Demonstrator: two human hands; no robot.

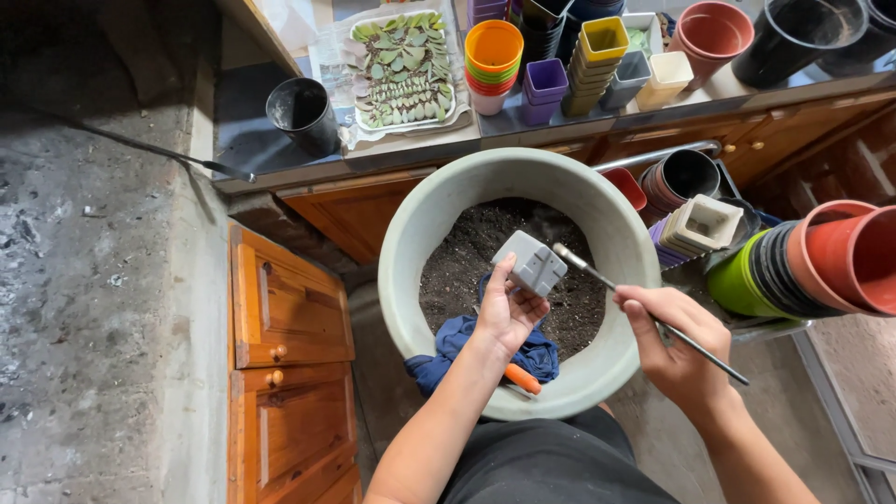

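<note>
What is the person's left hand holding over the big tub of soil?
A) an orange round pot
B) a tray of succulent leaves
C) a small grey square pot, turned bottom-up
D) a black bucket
C: the left hand grips a small grey square pot with its base facing up, above the big pale tub of dark soil, while the right hand holds a thin metal tool pointed at the pot.

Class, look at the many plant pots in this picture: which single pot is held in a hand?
The small grey square pot, held bottom-up over the soil by the left hand; all others sit stacked or on the counter.
</note>
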